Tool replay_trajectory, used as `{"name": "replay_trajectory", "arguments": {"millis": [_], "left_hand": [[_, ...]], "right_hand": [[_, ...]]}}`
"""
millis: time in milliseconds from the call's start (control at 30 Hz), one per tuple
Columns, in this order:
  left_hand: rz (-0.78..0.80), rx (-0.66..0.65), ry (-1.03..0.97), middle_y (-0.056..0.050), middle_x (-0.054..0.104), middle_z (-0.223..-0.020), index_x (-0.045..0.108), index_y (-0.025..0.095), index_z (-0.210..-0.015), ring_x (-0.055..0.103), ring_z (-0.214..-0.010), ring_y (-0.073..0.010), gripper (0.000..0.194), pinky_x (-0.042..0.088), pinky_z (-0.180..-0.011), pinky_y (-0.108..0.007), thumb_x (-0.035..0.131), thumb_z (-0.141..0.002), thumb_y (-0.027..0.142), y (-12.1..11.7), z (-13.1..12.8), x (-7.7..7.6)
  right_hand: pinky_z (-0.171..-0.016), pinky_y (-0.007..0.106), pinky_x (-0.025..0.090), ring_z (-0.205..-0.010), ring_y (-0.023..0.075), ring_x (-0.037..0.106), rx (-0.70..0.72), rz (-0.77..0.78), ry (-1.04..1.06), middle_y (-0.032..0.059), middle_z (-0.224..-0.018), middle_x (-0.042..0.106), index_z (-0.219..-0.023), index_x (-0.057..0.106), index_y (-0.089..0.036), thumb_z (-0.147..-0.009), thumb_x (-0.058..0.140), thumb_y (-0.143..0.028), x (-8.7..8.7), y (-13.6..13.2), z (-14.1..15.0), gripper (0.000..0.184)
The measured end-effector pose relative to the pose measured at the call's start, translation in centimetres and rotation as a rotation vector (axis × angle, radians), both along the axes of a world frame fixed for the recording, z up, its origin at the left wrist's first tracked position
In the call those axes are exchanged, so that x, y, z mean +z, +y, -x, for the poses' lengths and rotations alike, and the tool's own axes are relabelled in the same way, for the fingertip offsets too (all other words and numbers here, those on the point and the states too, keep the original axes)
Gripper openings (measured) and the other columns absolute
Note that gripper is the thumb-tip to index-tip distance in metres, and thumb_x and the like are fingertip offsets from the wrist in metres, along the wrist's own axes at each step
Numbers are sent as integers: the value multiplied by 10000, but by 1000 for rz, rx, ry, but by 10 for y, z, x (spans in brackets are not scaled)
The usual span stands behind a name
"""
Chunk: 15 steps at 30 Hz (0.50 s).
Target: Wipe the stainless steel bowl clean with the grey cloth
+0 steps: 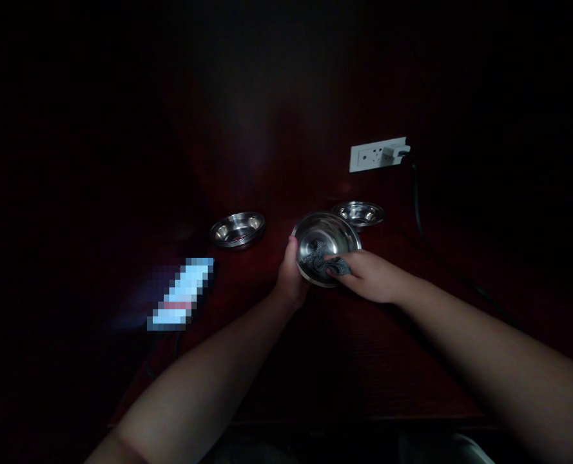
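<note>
From my distant seat, I see the dark red, glossy tabletop (pixel 344 354) nearest. Above it, the left hand (pixel 292 280) grips a round, shiny silver metal bowl (pixel 332 231), thumb at its rim, presumably to steady it with the open side tipped toward the wearer. The right hand (pixel 373 276) is closed on a dark, patterned cloth (pixel 340 265) at the bowl's lower right, leaving the inside within its reach (whether the mottled patch inside is cloth or reflection, I can't tell). Left lies a bright, pixelated rectangular screen (pixel 184 293). Farther back, shallow silver metal bowls (pixel 238 227) look nested, perhaps to save room; another shallow silver metal dish (pixel 362 214) sits behind the held bowl. Beyond is a white rectangular wall socket (pixel 364 158).
</note>
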<state>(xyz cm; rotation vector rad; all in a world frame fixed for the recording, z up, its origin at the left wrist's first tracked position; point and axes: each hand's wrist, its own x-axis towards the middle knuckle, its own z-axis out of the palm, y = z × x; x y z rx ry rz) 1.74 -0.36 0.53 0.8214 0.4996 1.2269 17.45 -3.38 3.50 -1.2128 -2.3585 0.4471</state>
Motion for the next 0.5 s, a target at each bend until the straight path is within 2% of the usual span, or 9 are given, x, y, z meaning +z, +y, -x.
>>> {"name": "replay_trajectory", "arguments": {"millis": [100, 267, 400, 500], "left_hand": [[40, -5, 13, -115, 672, -1213, 660, 158, -1159, 526, -1266, -293, 607, 381, -1082, -428, 392, -899, 637, 1, 0, -1], [50, -35, 14, -126, 671, -1208, 649, 142, -1163, 536, -1257, -294, 607, 403, -1065, -433, 404, -899, 631, 2, 1, -2], [-4, -33, 33, -123, 653, -1241, 602, 165, -1229, 561, -1225, -298, 529, 426, -1042, -449, 598, -839, 523, -1, 4, -4], [-65, 1, 97, -104, 633, -1282, 574, 199, -1266, 560, -1226, -289, 565, 408, -1061, -441, 712, -773, 439, -3, 6, -7]], "right_hand": [[-723, 318, 433, -726, 178, 596, -10, -13, -19, 82, -834, 687, -879, 634, -164, -926, 466, -252, 0, -1, 2, 195], [-722, 320, 440, -726, 175, 589, 7, 21, 41, 74, -814, 681, -818, 622, -166, -946, 448, -308, -3, 2, 2, 258], [-688, 310, 442, -684, 159, 562, 3, 14, 146, 54, -752, 648, -753, 603, -161, -951, 441, -355, -4, 4, 1, 321], [-673, 304, 451, -673, 154, 559, -8, 39, 261, 42, -734, 634, -757, 601, -156, -945, 449, -385, -4, 3, 2, 333]]}}
